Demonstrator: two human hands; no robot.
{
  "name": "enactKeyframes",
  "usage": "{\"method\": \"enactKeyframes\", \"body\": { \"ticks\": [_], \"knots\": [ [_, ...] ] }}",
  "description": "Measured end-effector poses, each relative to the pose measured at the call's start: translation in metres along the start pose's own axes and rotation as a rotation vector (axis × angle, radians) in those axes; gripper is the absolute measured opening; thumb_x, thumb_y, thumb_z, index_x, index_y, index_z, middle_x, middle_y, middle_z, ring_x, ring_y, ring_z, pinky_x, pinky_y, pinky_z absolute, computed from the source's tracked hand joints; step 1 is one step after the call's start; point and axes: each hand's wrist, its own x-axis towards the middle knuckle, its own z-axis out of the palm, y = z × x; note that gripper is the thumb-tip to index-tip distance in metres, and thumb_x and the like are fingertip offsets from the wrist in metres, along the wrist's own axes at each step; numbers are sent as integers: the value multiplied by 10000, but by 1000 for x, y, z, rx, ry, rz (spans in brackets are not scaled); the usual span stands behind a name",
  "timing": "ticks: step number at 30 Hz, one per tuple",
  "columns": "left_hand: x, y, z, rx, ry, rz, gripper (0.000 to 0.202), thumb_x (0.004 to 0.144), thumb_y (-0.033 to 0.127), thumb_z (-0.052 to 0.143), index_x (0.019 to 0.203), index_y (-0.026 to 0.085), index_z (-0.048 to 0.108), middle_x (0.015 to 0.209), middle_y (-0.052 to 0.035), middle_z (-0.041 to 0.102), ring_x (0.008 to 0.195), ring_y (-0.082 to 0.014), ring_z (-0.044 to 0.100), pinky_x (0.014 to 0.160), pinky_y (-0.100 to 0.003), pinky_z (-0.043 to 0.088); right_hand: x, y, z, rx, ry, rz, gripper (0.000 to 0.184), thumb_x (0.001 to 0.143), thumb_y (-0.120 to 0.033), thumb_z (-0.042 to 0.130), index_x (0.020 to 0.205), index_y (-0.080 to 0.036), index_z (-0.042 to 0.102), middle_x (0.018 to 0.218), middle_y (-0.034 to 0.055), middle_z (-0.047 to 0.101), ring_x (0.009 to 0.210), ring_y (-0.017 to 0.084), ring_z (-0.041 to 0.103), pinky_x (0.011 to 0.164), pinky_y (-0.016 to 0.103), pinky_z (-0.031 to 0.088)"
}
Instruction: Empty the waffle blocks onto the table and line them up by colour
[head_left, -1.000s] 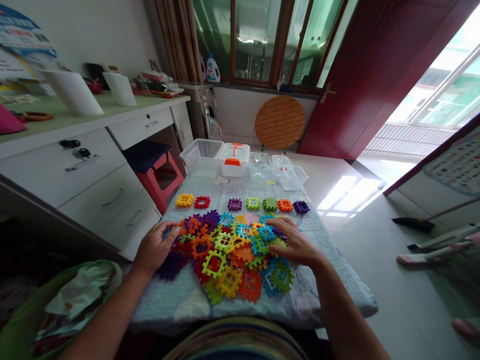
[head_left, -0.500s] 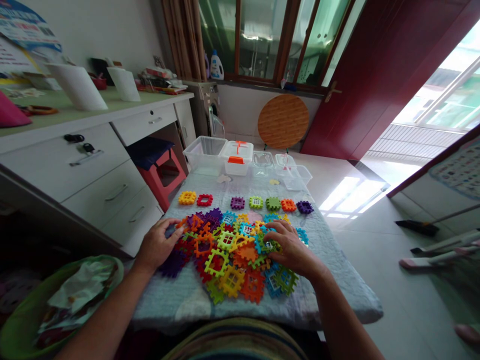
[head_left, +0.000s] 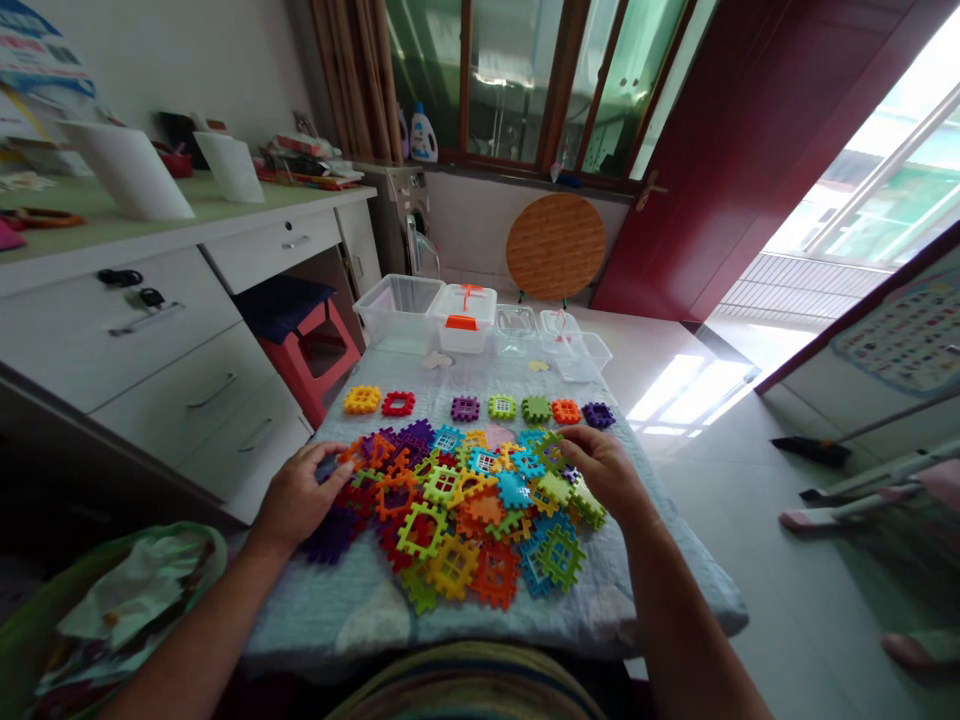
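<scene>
A heap of notched, square plastic building tiles (head_left: 457,520) in many colours lies on a pale blue quilted cloth (head_left: 330,610). My left hand (head_left: 300,495) rests with spread fingers on the heap's left edge, close to dark purple and red tiles. At the heap's far right, my right hand (head_left: 604,470) is partly curled, its fingertips at a green tile (head_left: 552,452). Whether it grips that tile is hidden. Beyond the heap, several single tiles stand in a row, among them a yellow tile (head_left: 362,400) and a purple tile (head_left: 598,415).
Clear plastic boxes (head_left: 397,312) and a white box with an orange latch (head_left: 463,318) stand at the cloth's far end. A white drawer unit (head_left: 150,340) runs along the left, and a green bag (head_left: 112,610) sits at lower left.
My right hand has lifted from the middle of the heap toward its far right edge. My left hand stays at the left edge, and the view has shifted slightly.
</scene>
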Motion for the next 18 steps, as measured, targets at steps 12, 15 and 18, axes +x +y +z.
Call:
{"method": "enactKeyframes", "body": {
  "ticks": [12, 15, 18],
  "knots": [
    [0, -8, 3, -17, -19, -18, 380, 800, 516, 511, 984, 207, 635, 1077, -107, 670, 1032, -292, 624, 988, -430, 453, -1, 25, -2, -465, -74, -103, 405, 740, -337, 674, 1124, -212, 636, 1024, 70, 682, 951, 253, 600, 892, 420, 443],
    [0, -8, 4, -15, -22, -17, 382, 803, 520, 516, 986, 207, 638, 1075, -103, 668, 1024, -289, 626, 978, -423, 458, -2, 23, -3, -508, -131, -106, 464, 704, -286, 690, 1156, -210, 614, 1051, 77, 669, 989, 267, 582, 909, 433, 438],
    [0, -11, 5, -15, -14, -5, 386, 804, 530, 519, 990, 214, 641, 1065, -93, 677, 1012, -283, 634, 971, -411, 466, 5, 21, -7, -524, -138, -137, 473, 707, -264, 680, 1171, -211, 603, 1078, 77, 655, 1010, 265, 569, 927, 424, 432]
  ]
}}
